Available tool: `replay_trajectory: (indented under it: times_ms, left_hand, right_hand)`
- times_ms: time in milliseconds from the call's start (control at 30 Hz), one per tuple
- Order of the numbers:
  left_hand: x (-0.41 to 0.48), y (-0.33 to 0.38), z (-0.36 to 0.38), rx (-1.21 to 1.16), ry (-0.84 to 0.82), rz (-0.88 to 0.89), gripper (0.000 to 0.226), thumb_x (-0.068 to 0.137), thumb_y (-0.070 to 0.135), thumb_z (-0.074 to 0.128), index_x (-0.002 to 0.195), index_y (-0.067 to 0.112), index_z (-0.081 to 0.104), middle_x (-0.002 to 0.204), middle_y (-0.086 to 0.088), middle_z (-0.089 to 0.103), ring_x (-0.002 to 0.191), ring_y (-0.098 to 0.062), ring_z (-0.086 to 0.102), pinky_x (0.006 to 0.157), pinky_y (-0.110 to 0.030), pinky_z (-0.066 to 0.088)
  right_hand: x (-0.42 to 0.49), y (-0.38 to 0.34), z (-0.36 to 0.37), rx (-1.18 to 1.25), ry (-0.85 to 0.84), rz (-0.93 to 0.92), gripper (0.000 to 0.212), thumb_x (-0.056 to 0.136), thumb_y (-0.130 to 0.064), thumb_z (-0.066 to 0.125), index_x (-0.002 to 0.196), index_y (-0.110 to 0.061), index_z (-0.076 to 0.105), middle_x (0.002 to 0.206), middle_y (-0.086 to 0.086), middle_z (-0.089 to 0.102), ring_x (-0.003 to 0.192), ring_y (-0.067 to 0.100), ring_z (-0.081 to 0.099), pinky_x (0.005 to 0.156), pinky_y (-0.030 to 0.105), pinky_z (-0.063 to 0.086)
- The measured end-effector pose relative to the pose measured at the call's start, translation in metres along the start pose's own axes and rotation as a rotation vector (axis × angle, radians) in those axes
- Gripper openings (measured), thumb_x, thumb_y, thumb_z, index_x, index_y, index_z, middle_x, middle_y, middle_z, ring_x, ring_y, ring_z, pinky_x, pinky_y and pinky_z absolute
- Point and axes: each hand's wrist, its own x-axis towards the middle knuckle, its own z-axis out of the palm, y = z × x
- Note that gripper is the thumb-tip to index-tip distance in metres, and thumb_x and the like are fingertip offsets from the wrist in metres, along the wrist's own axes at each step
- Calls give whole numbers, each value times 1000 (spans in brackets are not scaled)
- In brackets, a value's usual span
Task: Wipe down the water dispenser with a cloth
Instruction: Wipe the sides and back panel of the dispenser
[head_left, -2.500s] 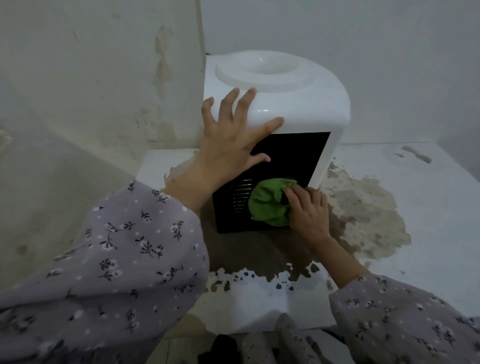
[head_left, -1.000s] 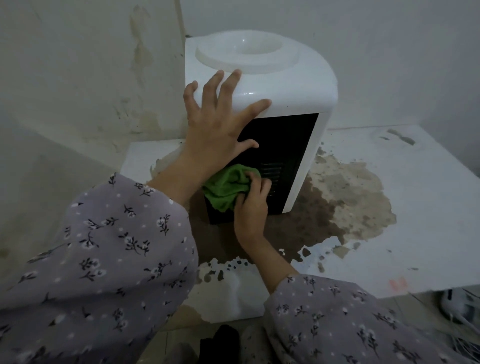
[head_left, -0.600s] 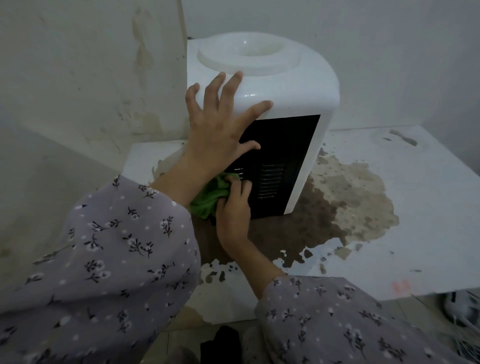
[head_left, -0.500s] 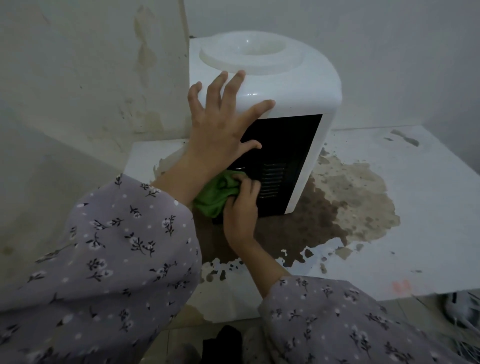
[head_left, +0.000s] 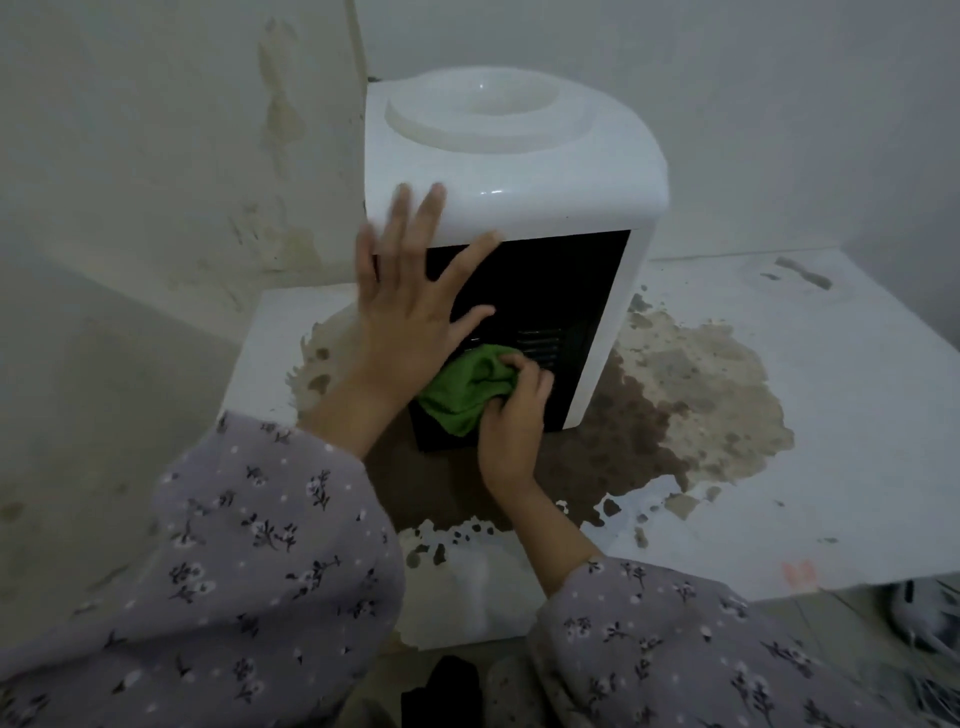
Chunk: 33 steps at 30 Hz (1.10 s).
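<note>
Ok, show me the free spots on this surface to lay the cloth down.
Bare white surface lies right of the water dispenser, beyond the brown stain. A smaller patch sits at the near edge between the sleeves. Crowded: the front, where the left hand braces and the right hand presses the green cloth.

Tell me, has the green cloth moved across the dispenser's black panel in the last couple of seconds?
Yes. The green cloth moved left, from the black panel's right side to its lower left.

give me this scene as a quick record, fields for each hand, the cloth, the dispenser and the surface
left hand: open, flat against the dispenser's upper edge
right hand: closed on the cloth, pressing it to the black panel
green cloth: bunched, low on the panel beside the vents
water dispenser: white, upright, no bottle on top
white tabletop: brown stain around the base
</note>
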Motion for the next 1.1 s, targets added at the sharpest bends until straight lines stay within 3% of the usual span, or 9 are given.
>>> replay_trajectory:
  times_ms: [167,233,300,367,467,567,667,833,1100]
  left_hand:
    - [-50,-2,11,-469,65,-380,81,78,34,71,136,33,14,147,-1,-6,141,-25,1,113,-44,26]
    - [-55,6,12,-647,82,-536,84,75,22,76,134,30,17,142,-12,6,139,-19,15,111,-33,33]
    - [-57,15,10,-795,54,-675,82,77,15,75,135,25,18,140,-11,17,131,-22,32,105,-39,40]
    - [-62,19,9,-843,-3,-749,82,79,12,72,139,14,17,137,-7,24,128,-21,38,101,-46,42]
    - [-72,18,5,-794,-42,-732,73,82,10,70,137,4,23,131,-8,30,122,-23,43,100,-44,44]
    - [-83,19,-3,-749,-93,-771,53,82,13,69,125,4,39,114,-3,40,102,-15,48,92,-24,44]
    - [-95,21,-8,-813,-219,-724,25,85,20,66,107,14,56,97,0,50,82,-10,53,75,-24,48]
    - [-105,25,-3,-810,-266,-678,25,88,23,61,111,13,58,103,-4,55,88,-9,56,75,-12,45]
    - [-109,45,1,-959,-390,-748,35,90,27,58,124,20,50,109,0,55,89,-7,57,75,-33,55]
  right_hand:
    - [32,30,-36,-3,266,232,34,85,15,40,116,3,46,117,17,42,85,11,43,66,12,34]
    - [25,20,-26,-19,213,168,31,84,17,41,113,5,46,112,14,41,83,2,38,69,8,39]
    - [7,4,-8,-2,70,66,30,83,17,44,110,6,46,111,11,40,78,-6,34,69,-3,35]
    - [-6,-6,5,-7,-81,8,28,85,10,49,111,0,47,113,8,40,77,-5,38,67,4,41]
    - [-1,-4,0,2,-115,31,28,85,5,55,109,-7,51,111,7,44,80,3,46,68,16,45]
    - [11,8,-17,41,-12,106,30,82,8,56,108,-8,53,106,4,46,77,-2,45,67,1,38]
    - [14,7,-15,36,79,143,27,83,9,56,107,-4,51,106,7,46,82,-1,41,65,-4,32]
    - [-6,-10,8,9,-102,9,26,84,4,59,108,-3,52,112,10,46,89,6,49,73,11,41]
    - [11,9,-18,-44,-52,-102,27,81,11,58,106,3,57,105,15,48,85,9,48,74,-3,34]
